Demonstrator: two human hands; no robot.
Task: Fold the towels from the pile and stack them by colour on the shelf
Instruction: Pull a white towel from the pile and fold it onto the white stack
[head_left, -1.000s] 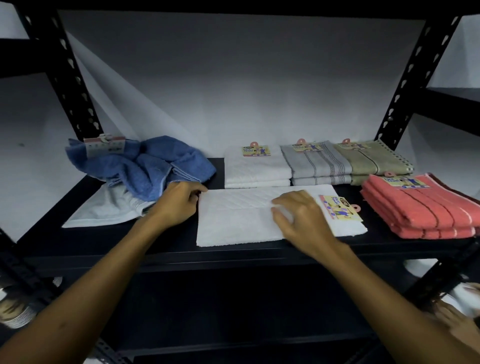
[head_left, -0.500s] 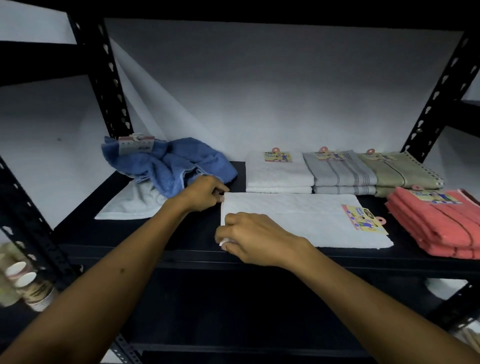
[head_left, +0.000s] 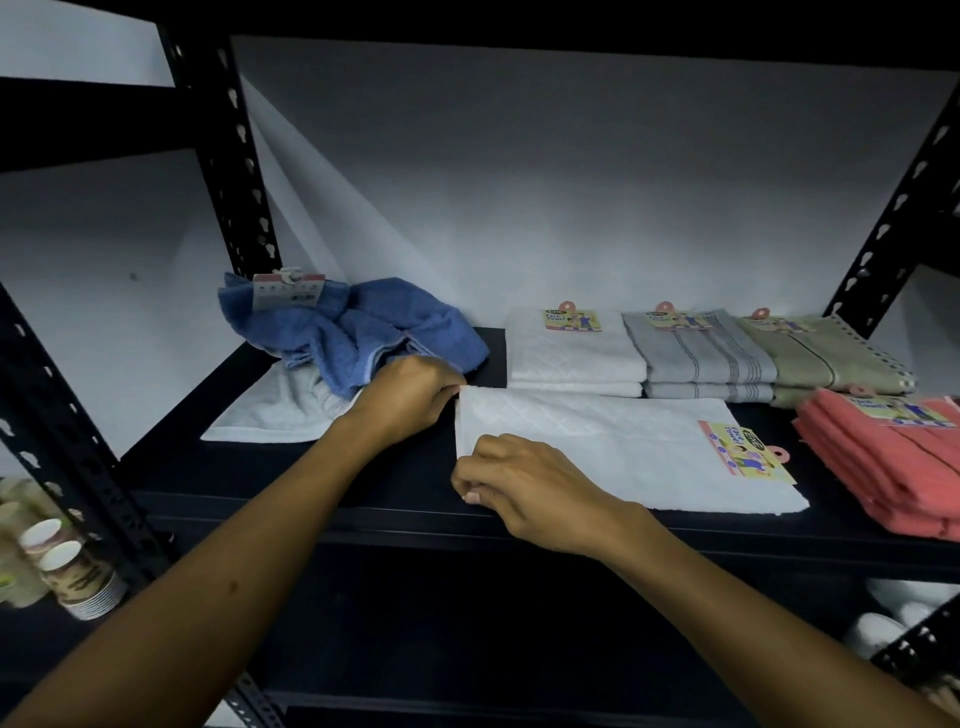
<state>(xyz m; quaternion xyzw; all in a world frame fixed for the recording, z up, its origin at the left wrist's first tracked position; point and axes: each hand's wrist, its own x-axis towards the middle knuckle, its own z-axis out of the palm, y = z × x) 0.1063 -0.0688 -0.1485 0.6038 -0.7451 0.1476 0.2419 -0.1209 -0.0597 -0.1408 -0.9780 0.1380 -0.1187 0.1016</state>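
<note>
On the black shelf (head_left: 395, 467) lie one white towel (head_left: 618, 447) spread flat at centre frame, four folded stacks behind and right of it (white (head_left: 571, 358), grey striped (head_left: 701, 364), olive (head_left: 826, 358), coral (head_left: 883, 457)), and at upper left a pile of one crumpled blue towel (head_left: 358, 332) on one pale towel (head_left: 270, 410). The left hand (head_left: 410, 395) pinches the spread towel's far left corner, and the right hand (head_left: 524, 488) pinches its near left corner, both with curled fingers and forearms reaching up from the bottom of the frame. The towel's near edge lies close to the shelf's front lip, with bare shelf between its left edge and the pale towel.
</note>
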